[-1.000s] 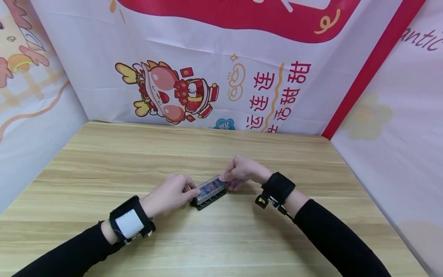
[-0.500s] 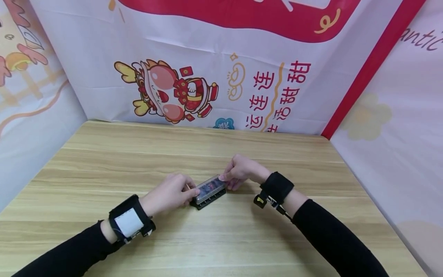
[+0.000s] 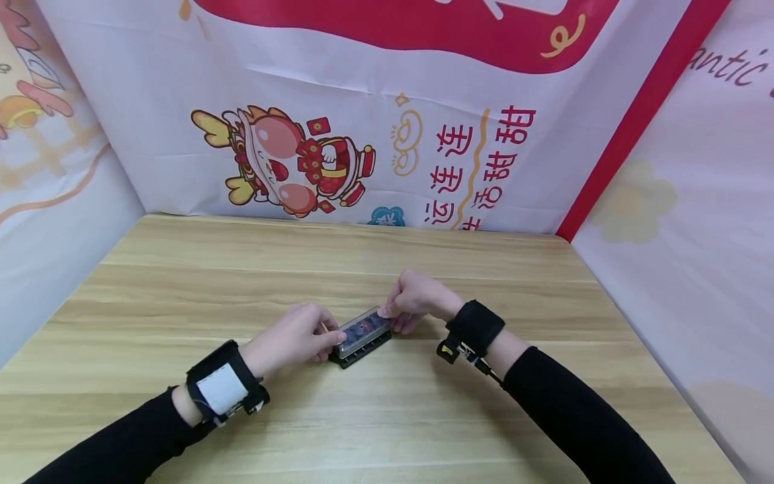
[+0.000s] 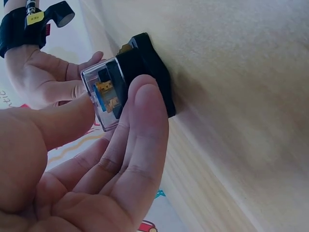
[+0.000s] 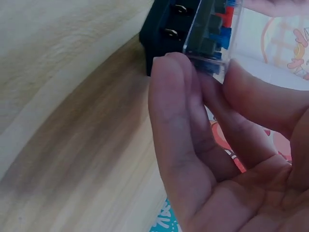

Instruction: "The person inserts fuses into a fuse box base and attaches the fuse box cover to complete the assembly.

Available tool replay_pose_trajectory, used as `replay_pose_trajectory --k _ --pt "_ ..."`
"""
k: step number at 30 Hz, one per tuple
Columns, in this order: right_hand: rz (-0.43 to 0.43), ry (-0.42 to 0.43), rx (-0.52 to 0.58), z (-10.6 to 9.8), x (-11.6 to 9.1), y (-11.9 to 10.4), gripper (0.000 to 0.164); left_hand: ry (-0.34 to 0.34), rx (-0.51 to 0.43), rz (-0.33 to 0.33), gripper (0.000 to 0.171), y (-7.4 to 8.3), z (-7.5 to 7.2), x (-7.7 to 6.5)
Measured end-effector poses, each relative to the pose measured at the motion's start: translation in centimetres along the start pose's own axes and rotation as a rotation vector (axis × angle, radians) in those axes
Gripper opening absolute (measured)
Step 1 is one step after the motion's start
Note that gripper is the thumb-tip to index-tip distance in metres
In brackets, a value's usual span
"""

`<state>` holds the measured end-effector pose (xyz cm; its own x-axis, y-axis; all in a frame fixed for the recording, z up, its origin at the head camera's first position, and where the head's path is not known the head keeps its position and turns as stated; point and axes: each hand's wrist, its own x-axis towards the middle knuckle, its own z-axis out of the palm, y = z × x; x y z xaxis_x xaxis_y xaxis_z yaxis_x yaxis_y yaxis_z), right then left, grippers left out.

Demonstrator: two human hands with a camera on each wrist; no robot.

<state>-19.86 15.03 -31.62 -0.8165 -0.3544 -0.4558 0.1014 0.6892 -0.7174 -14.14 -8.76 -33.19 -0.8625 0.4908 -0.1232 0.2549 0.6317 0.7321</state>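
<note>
A fuse box [image 3: 363, 337] with a black base [image 4: 159, 72] and a clear cover [image 4: 91, 79] lies slantwise on the wooden table. Through the plastic show blue, red and yellowish fuses [image 5: 224, 21]. My left hand [image 3: 297, 340] grips its near left end, thumb on the cover and fingertips against the end of the base. At the far right end my right hand [image 3: 420, 299] pinches it, thumb against the cover's top and fingers at its end edge. Metal terminals [image 5: 174, 33] show along the base's side. The fingers hide both short ends in part.
The wood-grain table [image 3: 375, 417] stretches around the box to a printed cloth backdrop [image 3: 338, 60] behind. More printed cloth [image 3: 695, 282] stands along the right side and the left. Black bands with small cameras [image 3: 474, 329] sit on both wrists.
Both hands keep the same hold on the fuse box, which stays in place on the table. The whole head view has shifted slightly, so everything appears a little further left.
</note>
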Motion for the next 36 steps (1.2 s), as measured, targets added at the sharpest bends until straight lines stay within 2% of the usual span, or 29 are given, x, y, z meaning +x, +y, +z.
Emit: replay_pose_trajectory --k 3,10,17,22,30,36 --pt "-0.004 0.012 -0.015 0.0 0.0 -0.2 0.015 -0.008 0.001 -0.013 0.013 0.1 -0.1 0.1" --pt "-0.010 -0.022 0.032 0.0 -0.3 0.1 0.016 -0.029 -0.022 -0.038 0.014 0.1 -0.5 0.2" --pt "-0.033 -0.030 -0.039 0.0 -0.5 -0.4 0.022 -0.062 -0.002 -0.046 0.013 0.2 -0.5 0.5" --pt "-0.005 -0.042 -0.052 0.1 -0.2 -0.5 0.020 -0.077 -0.026 -0.059 0.014 0.3 -0.5 0.4" --pt "0.039 -0.033 -0.086 -0.1 -0.1 -0.9 0.022 -0.068 -0.026 -0.039 0.015 0.3 -0.4 0.3" --pt "0.064 0.006 -0.045 0.2 -0.1 -0.7 0.020 -0.077 -0.075 -0.052 0.014 0.2 -0.3 0.2"
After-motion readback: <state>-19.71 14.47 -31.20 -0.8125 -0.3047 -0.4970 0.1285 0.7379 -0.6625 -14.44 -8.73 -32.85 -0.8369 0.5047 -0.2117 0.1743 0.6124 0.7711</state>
